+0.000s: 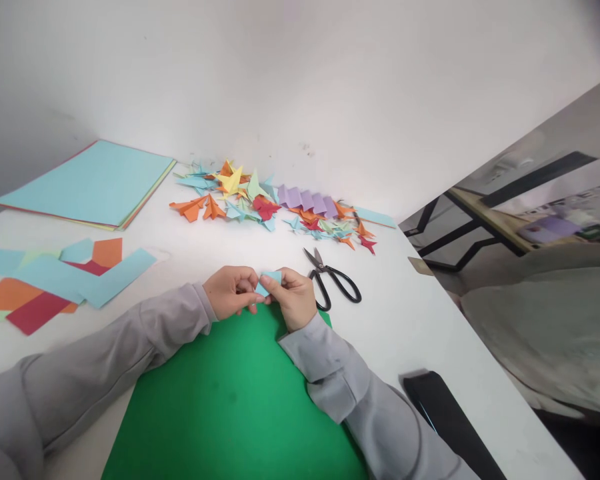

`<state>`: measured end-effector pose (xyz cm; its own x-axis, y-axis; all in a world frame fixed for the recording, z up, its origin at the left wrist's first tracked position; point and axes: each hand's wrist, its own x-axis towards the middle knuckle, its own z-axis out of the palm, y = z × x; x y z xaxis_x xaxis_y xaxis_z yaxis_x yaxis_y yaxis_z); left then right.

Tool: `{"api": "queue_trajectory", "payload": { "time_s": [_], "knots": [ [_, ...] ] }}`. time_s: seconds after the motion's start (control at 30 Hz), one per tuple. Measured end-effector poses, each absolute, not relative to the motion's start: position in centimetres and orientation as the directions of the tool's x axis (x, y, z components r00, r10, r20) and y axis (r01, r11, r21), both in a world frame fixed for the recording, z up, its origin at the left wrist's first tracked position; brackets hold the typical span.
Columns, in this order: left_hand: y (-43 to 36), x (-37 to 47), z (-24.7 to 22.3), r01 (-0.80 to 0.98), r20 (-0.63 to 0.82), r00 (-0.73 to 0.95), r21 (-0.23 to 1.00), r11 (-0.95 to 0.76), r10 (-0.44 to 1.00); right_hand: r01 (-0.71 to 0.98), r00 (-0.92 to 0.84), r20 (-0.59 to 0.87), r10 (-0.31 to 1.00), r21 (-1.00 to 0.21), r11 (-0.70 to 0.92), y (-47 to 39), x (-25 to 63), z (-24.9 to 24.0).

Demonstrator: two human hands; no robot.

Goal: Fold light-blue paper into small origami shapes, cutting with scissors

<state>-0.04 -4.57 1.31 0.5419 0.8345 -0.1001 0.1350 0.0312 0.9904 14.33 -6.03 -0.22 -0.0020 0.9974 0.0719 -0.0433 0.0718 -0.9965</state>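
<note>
A small piece of light blue paper [270, 281] is held between both hands, above the far end of a green sheet [230, 393]. My left hand [233, 291] pinches its left edge between thumb and fingers. From the right, my right hand [295, 297] grips it with the thumb laid across the front. Part of the paper is hidden by the fingers, so its exact folds do not show. Just right of my right hand lies a pair of black-handled scissors [330, 277], blades apart and pointing away.
Folded paper shapes [250, 193] in several colours lie in a heap by the wall. Cut paper strips [50, 273] are spread at left, before a stack of coloured sheets [90, 183]. A black phone-like object [450, 423] lies at the right; the table edge slopes beyond.
</note>
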Motion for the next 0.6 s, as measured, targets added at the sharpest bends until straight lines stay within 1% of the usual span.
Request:
{"api": "queue_trajectory", "payload": {
  "time_s": [0.13, 0.2, 0.27, 0.33, 0.43, 0.6],
  "knots": [
    [-4.68, -0.16, 1.42, 0.164, -0.081, 0.558, 0.986, -0.015, 0.826, -0.109, -0.018, 0.043, 0.999, -0.993, 0.041, -5.81, 14.52, -0.53],
    [-4.69, -0.23, 1.41, 0.151, -0.050, 0.537, 0.988, -0.037, 0.842, -0.133, -0.022, 0.032, 0.999, -0.991, 0.028, -5.74, 14.61, -0.60],
    [-4.61, -0.30, 1.38, 0.106, -0.012, 0.499, 0.993, -0.048, 0.866, -0.101, -0.049, 0.035, 0.998, -0.994, 0.030, -5.78, 14.63, -0.53],
    [-4.44, -0.35, 1.35, 0.047, 0.015, 0.468, 0.998, -0.042, 0.883, -0.030, -0.096, 0.044, 0.994, -0.999, 0.042, -5.95, 14.54, -0.32],
    [-4.14, -0.38, 1.30, 0.002, 0.017, 0.445, 1.000, -0.020, 0.895, 0.020, -0.148, 0.031, 0.988, -0.999, 0.034, -6.22, 14.35, 0.05],
    [-3.87, -0.31, 1.23, -0.044, -0.003, 0.353, 0.999, 0.020, 0.936, -0.072, -0.150, 0.045, 0.988, -0.997, 0.035, -6.09, 14.24, 0.06]
  ]
}}
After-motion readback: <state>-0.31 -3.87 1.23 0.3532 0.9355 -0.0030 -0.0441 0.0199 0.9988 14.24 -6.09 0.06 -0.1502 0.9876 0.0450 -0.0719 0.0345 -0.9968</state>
